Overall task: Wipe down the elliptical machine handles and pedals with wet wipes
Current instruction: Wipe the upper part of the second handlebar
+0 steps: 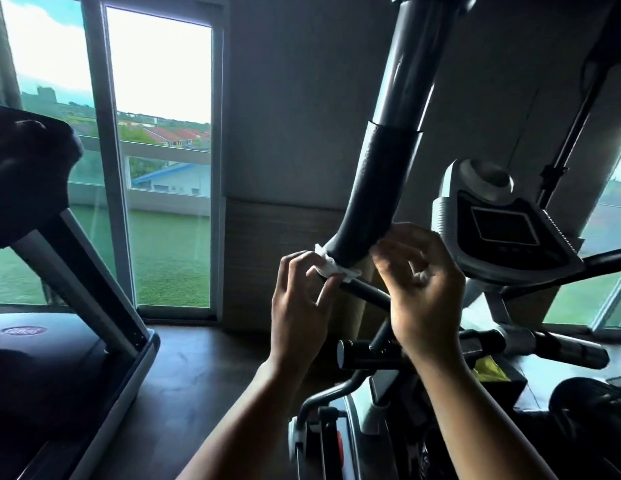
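The elliptical's tall left handle rises in front of me, black foam over a dark tube. A white wet wipe wraps the lower end of the foam grip. My left hand pinches the wipe's left end against the handle. My right hand holds the wipe's other end on the right side of the handle, fingers curled. The pedals are out of sight below.
The elliptical's console sits just right of my hands, with short fixed handlebars below it. A treadmill stands at the left. Tall windows line the far wall. Something yellow lies low at the right.
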{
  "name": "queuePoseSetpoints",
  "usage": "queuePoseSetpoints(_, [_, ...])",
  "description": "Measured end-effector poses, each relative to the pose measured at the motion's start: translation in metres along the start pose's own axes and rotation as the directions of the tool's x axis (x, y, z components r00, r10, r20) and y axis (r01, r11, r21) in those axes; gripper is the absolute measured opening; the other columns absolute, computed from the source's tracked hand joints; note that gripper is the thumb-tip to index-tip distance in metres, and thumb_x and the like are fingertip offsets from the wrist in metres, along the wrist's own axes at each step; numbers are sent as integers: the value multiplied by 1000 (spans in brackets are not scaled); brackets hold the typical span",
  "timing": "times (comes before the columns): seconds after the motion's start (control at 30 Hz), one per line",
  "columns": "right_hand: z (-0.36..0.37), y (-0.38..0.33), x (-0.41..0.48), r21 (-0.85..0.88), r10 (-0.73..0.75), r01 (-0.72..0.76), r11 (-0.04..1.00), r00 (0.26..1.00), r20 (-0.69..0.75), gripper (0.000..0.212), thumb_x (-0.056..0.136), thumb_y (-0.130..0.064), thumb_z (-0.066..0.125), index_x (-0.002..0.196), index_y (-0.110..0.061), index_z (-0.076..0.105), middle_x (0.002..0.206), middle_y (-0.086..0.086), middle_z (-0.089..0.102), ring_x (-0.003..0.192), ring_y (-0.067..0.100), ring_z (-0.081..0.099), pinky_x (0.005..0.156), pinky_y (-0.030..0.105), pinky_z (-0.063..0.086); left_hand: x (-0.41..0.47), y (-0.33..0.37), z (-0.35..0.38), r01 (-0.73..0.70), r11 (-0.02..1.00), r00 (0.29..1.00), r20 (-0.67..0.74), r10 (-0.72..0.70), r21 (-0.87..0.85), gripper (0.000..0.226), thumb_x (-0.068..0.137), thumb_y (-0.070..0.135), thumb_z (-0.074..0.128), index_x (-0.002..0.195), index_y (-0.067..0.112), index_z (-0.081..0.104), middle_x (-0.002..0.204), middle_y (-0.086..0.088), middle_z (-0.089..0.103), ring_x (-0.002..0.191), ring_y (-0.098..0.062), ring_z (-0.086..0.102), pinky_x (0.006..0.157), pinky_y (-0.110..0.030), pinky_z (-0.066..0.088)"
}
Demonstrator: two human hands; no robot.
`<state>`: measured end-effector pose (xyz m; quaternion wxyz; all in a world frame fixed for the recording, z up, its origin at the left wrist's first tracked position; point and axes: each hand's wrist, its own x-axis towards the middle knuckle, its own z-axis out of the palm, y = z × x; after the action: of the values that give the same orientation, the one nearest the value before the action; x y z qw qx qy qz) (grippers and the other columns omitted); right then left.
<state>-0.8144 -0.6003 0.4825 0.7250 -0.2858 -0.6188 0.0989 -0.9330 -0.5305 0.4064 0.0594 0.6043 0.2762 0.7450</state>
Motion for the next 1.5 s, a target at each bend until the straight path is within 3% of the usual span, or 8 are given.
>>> queuePoseSetpoints(0.27, [7, 5, -5, -77, -28, 21, 997, 995, -95, 19, 83, -11, 71, 101, -9, 65, 93, -13, 75, 89, 3, 72, 77, 12, 51, -12, -56, 16, 123, 990, 992, 48, -120, -67, 30, 88, 9, 76, 111, 13, 57, 113, 6, 51, 102, -8, 62, 85, -37, 60])
queuePoseSetpoints(0.47, [14, 7, -10, -59, -11, 2, 998, 987, -163, 17, 85, -14, 71, 101, -14, 65, 95, -10, 75, 92, 7, 71, 82, 17, 51, -14, -75, 26, 176, 970, 982, 106, -160, -166, 28, 89, 33, 69, 102, 13, 55, 107, 2, 49, 95, -5, 60, 83, -21, 57])
queuePoseSetpoints(0.63, [22, 1, -15, -137, -37, 8, 991, 977, -209, 15, 85, -14, 68, 99, -15, 66, 94, -16, 75, 92, 1, 70, 82, 16, 51, -17, -97, 32, 257, 957, 958, 167, -235, -132, 34, 87, 8, 76, 103, 24, 51, 104, -2, 52, 91, -24, 64, 81, -43, 61])
queuePoseSetpoints(0.83, [29, 4, -20, -149, -24, -22, 989, 955, -296, 15, 90, -6, 68, 100, -18, 69, 98, -8, 76, 97, 11, 71, 93, 40, 55, -6, -104, 20, 318, 933, 924, 275, -266, -167, 23, 85, 35, 73, 97, 34, 54, 105, 7, 56, 94, -19, 69, 81, -45, 60])
queuePoseSetpoints(0.9, [33, 5, -21, -112, 2, -42, 993, 940, -340, 14, 90, -6, 67, 101, -14, 68, 99, -8, 76, 100, 11, 70, 98, 47, 52, 0, -104, 13, 330, 924, 914, 310, -262, -191, 23, 86, 31, 74, 96, 37, 55, 107, 8, 58, 97, -18, 71, 84, -45, 60])
queuePoseSetpoints(1.2, [44, -1, -27, -158, 36, -113, 981, 904, -425, 25, 94, -2, 62, 100, -24, 71, 100, -9, 76, 104, 13, 71, 96, 44, 53, 44, -67, -26, 116, 958, 925, 379, -9, -262, 32, 87, 14, 76, 109, 32, 62, 109, 24, 62, 103, 3, 63, 90, -30, 54])
queuePoseSetpoints(1.37, [45, -12, -26, -260, 32, -161, 952, 898, -438, 21, 93, -12, 67, 97, -32, 72, 100, -12, 76, 101, 10, 71, 91, 35, 55, 76, -33, -36, 28, 927, 838, 514, 182, -374, 26, 96, 15, 65, 122, 20, 67, 123, 11, 65, 116, -7, 63, 98, -42, 54])
queuePoseSetpoints(1.5, [46, -27, -24, -397, -30, -154, 905, 906, -421, 15, 89, -23, 71, 102, -29, 68, 96, -13, 75, 97, 4, 71, 85, 21, 54, 99, 3, -38, 105, 888, 775, 596, 209, -448, 32, 96, 11, 61, 126, 20, 63, 124, 7, 66, 118, -12, 64, 102, -41, 54])
